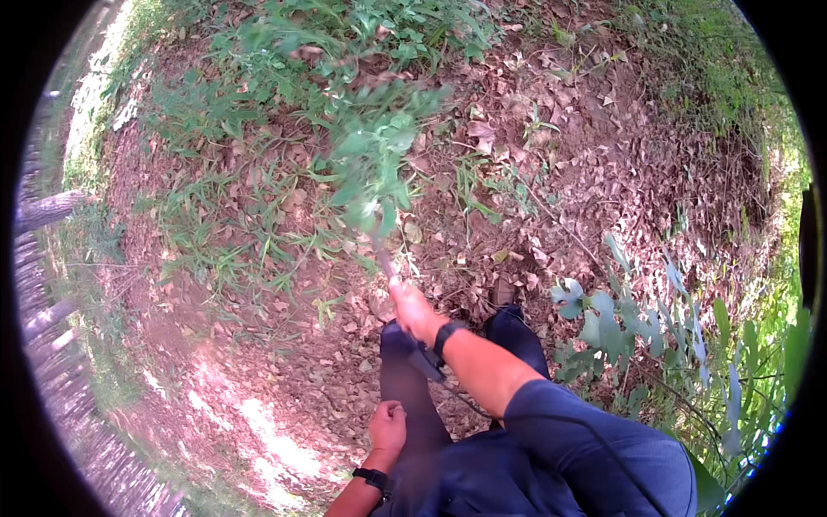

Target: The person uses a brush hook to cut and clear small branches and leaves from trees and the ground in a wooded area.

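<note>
My right hand (415, 312) reaches forward, closed round a slim brown shaft (384, 258). The shaft's far end runs into a blurred leafy green plant (376, 155), so I cannot tell whether it is a tool handle or a thick stem. Leaves at that spot are smeared by motion. Close to my left thigh, my left hand (388, 426) is held with its fingers curled in, and nothing shows in it. Both wrists carry dark bands.
Dry leaves (594, 129) cover the reddish-brown ground. Low grass (233, 233) grows to the left, denser weeds (284, 52) farther ahead. A broad-leaved plant (616, 327) stands close on my right. A dark cord (551, 418) crosses my right sleeve. Tree trunks (52, 209) line the left rim.
</note>
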The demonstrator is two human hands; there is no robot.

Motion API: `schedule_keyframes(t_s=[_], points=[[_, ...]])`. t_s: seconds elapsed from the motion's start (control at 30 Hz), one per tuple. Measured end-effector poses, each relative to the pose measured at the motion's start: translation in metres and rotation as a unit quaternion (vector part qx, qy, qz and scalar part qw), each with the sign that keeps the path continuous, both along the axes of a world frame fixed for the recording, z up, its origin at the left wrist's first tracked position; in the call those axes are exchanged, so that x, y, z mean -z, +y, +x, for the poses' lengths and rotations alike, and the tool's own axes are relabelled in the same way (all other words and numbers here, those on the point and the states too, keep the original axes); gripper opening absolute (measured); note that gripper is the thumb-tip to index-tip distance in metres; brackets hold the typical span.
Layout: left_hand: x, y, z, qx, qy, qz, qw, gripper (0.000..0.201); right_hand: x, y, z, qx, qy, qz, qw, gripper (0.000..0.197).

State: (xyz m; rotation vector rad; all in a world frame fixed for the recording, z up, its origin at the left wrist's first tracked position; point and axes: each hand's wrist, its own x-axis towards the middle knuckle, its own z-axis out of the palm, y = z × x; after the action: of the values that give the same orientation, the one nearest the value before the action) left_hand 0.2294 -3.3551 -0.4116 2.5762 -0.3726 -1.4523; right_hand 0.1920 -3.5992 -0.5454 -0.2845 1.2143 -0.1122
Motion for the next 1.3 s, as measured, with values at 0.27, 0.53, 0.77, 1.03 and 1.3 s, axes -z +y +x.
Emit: schedule_keyframes(t_s=[0.27,0.53,0.77,1.03,1.3], points=[[0.006,-0.021,0.004,0.064,-0.014,0.013,0.998,0.021,-0.047,0.056,-0.131,-0.288,0.072,-0.09,0.951,0.043],[0.007,-0.023,0.023,0.026,0.004,0.015,1.0,0.017,-0.016,-0.219,-0.225,0.358,0.25,-0.167,0.884,0.047],[0.019,-0.008,0.035,-0.029,-0.01,-0.009,0.999,0.013,0.031,-0.304,-0.1,0.404,0.039,-0.18,0.896,0.048],[0.02,-0.018,0.039,-0.013,-0.014,0.026,0.999,0.012,0.01,0.052,0.043,-0.29,0.0,-0.078,0.954,0.053],[0.023,-0.018,0.047,-0.007,-0.031,0.005,0.999,0.012,-0.003,-0.041,-0.097,-0.097,0.157,-0.126,0.975,0.037]])
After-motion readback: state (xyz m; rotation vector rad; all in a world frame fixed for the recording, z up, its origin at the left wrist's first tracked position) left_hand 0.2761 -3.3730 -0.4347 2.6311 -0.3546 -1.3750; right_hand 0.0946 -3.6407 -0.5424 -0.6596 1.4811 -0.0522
